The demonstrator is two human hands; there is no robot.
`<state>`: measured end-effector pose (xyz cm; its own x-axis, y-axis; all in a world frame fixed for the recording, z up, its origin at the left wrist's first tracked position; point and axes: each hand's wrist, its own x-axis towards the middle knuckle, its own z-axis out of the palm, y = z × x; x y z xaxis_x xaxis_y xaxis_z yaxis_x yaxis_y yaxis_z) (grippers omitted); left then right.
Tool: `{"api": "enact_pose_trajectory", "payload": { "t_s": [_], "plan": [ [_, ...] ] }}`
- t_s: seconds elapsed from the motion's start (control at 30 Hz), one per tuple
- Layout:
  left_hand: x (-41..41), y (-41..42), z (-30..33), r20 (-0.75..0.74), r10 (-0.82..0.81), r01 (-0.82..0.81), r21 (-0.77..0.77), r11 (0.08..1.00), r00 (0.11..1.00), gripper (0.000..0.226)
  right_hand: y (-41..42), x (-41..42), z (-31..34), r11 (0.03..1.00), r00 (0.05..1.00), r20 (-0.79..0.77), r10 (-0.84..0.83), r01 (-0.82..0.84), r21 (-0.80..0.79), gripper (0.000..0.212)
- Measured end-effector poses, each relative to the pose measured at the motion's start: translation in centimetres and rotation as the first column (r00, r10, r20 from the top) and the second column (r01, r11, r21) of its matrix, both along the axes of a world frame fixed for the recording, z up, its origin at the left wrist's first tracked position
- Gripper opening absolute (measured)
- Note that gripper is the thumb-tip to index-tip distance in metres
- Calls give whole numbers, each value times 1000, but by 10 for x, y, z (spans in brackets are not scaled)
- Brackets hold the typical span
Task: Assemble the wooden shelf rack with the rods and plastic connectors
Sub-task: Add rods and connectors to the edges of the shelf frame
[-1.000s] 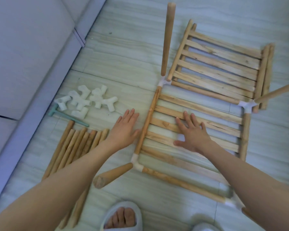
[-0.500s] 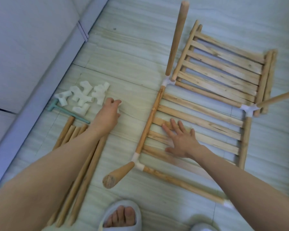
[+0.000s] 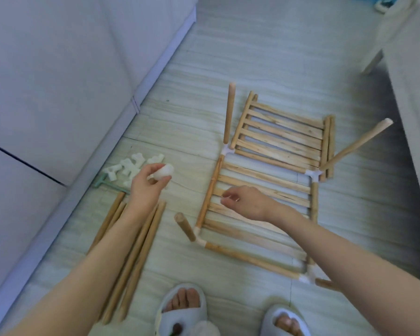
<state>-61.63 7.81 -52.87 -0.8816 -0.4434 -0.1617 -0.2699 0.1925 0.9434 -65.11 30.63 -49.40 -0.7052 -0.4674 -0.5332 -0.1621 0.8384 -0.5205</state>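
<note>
A slatted wooden shelf (image 3: 264,190) lies flat on the floor with white corner connectors and upright rods plugged into its corners. A second slatted panel (image 3: 281,134) lies just behind it. My left hand (image 3: 147,185) holds a white plastic connector (image 3: 164,172) lifted just right of the pile of connectors (image 3: 129,167). My right hand (image 3: 247,202) hovers over the shelf's slats near its left rail, fingers loosely curled and holding nothing. Several loose rods (image 3: 136,253) lie under my left forearm.
A grey sofa (image 3: 58,93) fills the left side. A small green tool (image 3: 107,186) lies by the connector pile. My two slippered feet (image 3: 182,309) stand at the bottom edge. White furniture (image 3: 412,69) stands at the right.
My left hand reached to the connector pile and lifted one connector. My right hand rose off the slats and curled. The camera pulled back and higher.
</note>
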Motion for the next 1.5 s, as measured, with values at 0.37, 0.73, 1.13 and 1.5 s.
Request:
{"api": "enact_pose_trajectory", "payload": {
  "t_s": [0.37,0.73,1.13,1.5],
  "plan": [
    [92,24,98,-185,-132,158,134,978,974,27,-35,51,102,953,959,-70,275,-262,150,43],
    [100,39,86,-153,-157,165,42,985,976,31,-27,72,81,993,968,239,82,-58,-107,52],
    [100,45,77,-141,-178,165,-96,982,974,47,-22,66,82,848,953,214,-213,289,-445,23],
    [108,50,78,-193,-152,137,-92,986,969,37,-42,74,95,955,954,-295,52,-134,-264,28]
  ]
}}
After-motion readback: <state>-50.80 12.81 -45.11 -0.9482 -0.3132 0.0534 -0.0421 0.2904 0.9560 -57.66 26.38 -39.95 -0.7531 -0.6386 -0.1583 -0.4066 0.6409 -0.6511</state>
